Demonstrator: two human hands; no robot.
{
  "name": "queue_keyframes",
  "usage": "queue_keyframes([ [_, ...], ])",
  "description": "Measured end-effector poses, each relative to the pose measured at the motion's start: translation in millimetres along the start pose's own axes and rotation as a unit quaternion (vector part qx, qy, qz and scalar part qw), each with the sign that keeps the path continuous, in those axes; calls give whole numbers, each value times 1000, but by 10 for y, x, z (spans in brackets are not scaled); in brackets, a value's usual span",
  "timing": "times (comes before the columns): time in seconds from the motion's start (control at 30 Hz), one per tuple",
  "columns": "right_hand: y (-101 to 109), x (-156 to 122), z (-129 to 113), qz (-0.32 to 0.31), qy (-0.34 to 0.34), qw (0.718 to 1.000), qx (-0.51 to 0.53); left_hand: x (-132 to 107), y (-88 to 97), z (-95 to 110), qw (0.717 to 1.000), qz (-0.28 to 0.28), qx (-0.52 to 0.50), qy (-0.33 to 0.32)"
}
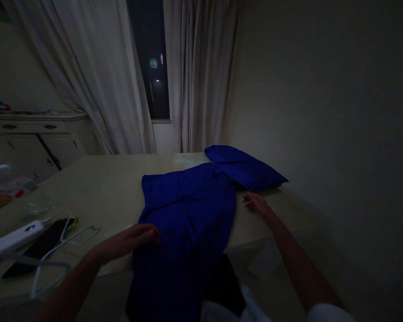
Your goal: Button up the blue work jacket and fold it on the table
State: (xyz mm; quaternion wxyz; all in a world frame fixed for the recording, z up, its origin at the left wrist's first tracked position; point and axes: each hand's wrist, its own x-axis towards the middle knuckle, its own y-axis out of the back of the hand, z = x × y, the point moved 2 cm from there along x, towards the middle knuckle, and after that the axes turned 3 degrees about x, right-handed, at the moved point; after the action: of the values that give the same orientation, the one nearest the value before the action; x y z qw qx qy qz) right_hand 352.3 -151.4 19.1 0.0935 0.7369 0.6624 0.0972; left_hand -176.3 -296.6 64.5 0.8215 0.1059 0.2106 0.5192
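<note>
A deep blue cloth garment lies spread on the table and hangs down over its near edge towards my lap. Its upper right part lies at an angle near the wall; I cannot make out the exact kind of garment. At its left edge, my left hand rests on or just above the cloth, fingers loosely extended, with nothing visibly gripped. My right hand is beside the garment on the right, just below the angled part, its fingers slightly bent and apart. The dim light blurs the fingertips.
On the table's left side are a white power strip, a dark flat object, a looped white cable and a clear glass dish. Curtains hang behind the pale table. A cabinet stands at the far left.
</note>
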Motion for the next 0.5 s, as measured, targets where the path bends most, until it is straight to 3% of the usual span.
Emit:
queue_keyframes([
  [0.1,-31,-59,-95,61,46,996,-39,537,182,16,964,196,174,-53],
  [0.17,-283,-91,-250,53,137,985,-94,955,158,2,920,259,283,-76],
  [0.23,-689,-117,-423,5,249,956,-156,1336,21,-38,892,264,363,-48],
  [0.3,-1176,-111,-550,-85,323,914,-229,1627,-146,-86,874,250,416,11],
  [0.4,-1822,-6,-619,-198,333,861,-330,1878,-256,-140,848,239,472,37],
  [0.5,-2101,137,-646,-227,311,852,-355,1988,-77,-215,836,235,495,22],
])
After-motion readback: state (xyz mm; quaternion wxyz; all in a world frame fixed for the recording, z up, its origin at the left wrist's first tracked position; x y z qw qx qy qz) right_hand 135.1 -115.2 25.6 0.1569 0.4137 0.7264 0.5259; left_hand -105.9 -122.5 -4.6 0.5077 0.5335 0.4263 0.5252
